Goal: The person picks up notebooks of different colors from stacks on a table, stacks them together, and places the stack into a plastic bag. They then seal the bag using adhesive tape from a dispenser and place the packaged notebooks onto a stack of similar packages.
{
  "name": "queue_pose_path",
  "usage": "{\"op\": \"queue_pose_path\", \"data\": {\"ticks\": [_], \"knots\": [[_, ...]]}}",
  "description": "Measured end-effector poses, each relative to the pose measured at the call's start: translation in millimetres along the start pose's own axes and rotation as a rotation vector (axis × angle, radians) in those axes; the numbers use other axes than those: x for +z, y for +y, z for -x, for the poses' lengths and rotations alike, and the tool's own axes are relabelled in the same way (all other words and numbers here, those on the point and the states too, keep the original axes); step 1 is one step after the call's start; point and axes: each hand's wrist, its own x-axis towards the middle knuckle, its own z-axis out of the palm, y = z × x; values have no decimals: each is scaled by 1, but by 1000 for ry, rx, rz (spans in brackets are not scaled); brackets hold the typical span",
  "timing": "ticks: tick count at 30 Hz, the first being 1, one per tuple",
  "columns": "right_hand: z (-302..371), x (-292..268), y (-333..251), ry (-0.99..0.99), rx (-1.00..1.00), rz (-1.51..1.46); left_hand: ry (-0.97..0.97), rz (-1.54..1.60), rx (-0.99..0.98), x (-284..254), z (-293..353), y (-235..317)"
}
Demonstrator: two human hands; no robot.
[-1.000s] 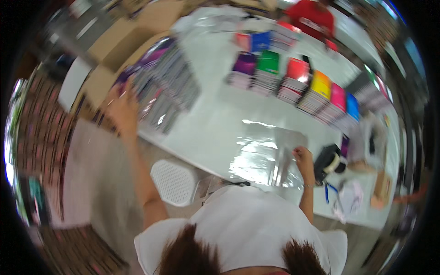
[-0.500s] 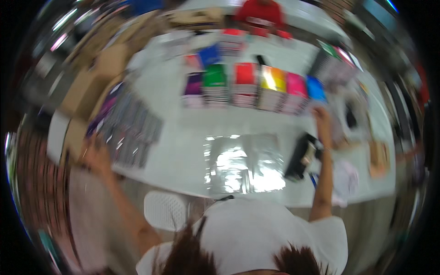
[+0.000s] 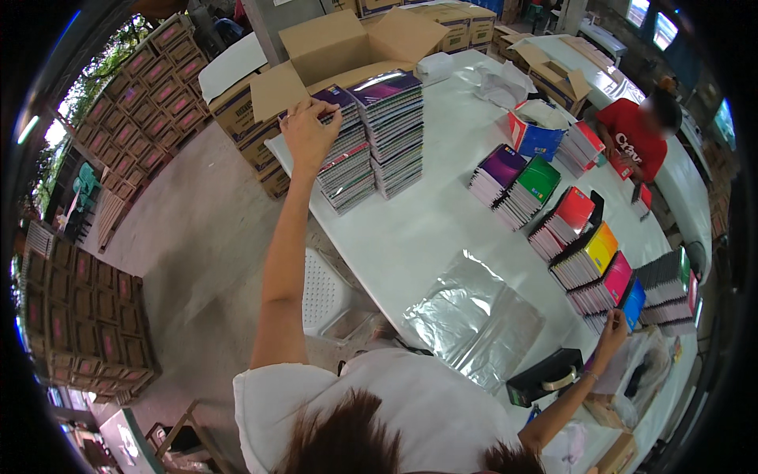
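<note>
My left hand (image 3: 310, 133) rests at the near corner of a tall stack of shrink-wrapped-looking spiral notebooks (image 3: 347, 162) with a purple cover on top; its thumb and fingers are apart. A second tall purple-topped notebook stack (image 3: 392, 134) stands right beside it. At the right, my right hand (image 3: 611, 338) has its fingertips closed at the near edge of a blue notebook (image 3: 632, 304). Neighbouring that are stacks of pink notebooks (image 3: 611, 283), yellow notebooks (image 3: 594, 254), red notebooks (image 3: 567, 220), green notebooks (image 3: 535, 186) and purple notebooks (image 3: 499, 171).
Clear plastic bags (image 3: 478, 316) lie on the white table (image 3: 442, 205) in front of me. A black box (image 3: 545, 377) sits by my right forearm. An open carton (image 3: 339, 43) stands beyond the tall stacks, a white stool (image 3: 324, 296) below. Across the table, a person in red (image 3: 632, 134) handles small red items.
The view has swung left and become sharper. My left hand stays at the tall notebook stacks, and my right hand has come to the blue notebook's near edge.
</note>
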Motion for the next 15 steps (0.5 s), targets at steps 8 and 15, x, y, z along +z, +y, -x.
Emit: {"op": "queue_pose_path", "data": {"ticks": [8, 15], "knots": [[18, 23, -13, -93, 48, 56, -18, 51, 35, -1, 1, -1], [39, 52, -23, -159, 69, 58, -44, 14, 12, -4, 1, 1]]}}
